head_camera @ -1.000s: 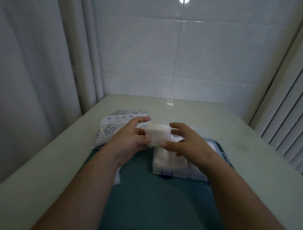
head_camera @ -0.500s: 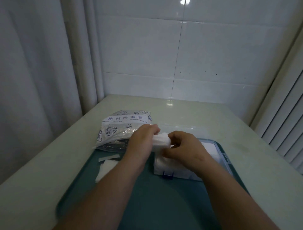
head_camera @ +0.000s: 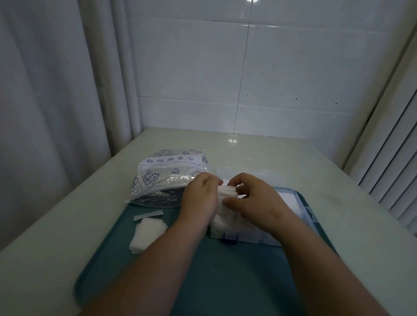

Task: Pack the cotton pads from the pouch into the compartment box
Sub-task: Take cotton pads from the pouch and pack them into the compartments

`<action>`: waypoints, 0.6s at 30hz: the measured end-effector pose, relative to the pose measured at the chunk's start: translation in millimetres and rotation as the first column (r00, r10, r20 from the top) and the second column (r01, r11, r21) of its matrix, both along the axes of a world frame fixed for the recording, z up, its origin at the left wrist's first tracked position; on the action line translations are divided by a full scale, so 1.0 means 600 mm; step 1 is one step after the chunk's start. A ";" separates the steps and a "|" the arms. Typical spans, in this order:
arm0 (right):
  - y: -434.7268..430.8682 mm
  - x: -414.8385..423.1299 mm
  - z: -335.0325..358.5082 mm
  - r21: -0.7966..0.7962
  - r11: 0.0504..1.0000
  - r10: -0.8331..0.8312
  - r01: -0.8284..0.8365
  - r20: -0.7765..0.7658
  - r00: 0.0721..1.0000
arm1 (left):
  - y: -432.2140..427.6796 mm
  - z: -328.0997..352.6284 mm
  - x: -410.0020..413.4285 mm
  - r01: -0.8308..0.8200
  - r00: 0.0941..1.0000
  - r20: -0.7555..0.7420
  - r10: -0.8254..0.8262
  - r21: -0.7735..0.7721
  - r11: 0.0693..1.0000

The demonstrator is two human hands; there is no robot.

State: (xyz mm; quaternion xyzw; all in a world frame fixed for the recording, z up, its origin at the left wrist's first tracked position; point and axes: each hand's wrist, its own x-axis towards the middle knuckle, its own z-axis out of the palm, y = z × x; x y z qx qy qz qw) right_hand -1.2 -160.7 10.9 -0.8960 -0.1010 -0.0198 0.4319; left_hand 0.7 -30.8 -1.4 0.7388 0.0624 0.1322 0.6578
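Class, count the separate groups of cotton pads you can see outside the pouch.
3: one stack held between both hands, one loose pile on the tray's left, one batch in the box. More may be hidden under the hands.

Small print and shell icons on the pouch [head_camera: 171,173] — none of it legible.

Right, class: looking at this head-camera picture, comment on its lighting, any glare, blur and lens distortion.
Head view: dim, bluish light overall; small glare spots on the wall tiles and a faint reflection on the table; the wide lens bows the curtain and blinds at the edges; the hands, left and right, gripping the cotton pads look slightly soft, and both forearms blur near the bottom edge.
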 end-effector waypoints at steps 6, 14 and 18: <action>0.008 -0.006 0.000 -0.079 0.997 0.014 -0.010 0.049 0.999 | -0.005 -0.004 0.002 -0.060 0.996 0.074 0.059 0.010 0.998; 0.009 -0.007 0.002 -0.028 1.000 0.006 -0.006 0.026 1.000 | -0.002 -0.004 0.004 -0.023 0.999 0.036 0.026 -0.084 0.996; 0.007 -0.010 0.005 -0.013 0.999 0.044 -0.043 0.031 0.999 | 0.001 -0.004 0.003 -0.019 0.999 -0.027 0.017 -0.068 0.998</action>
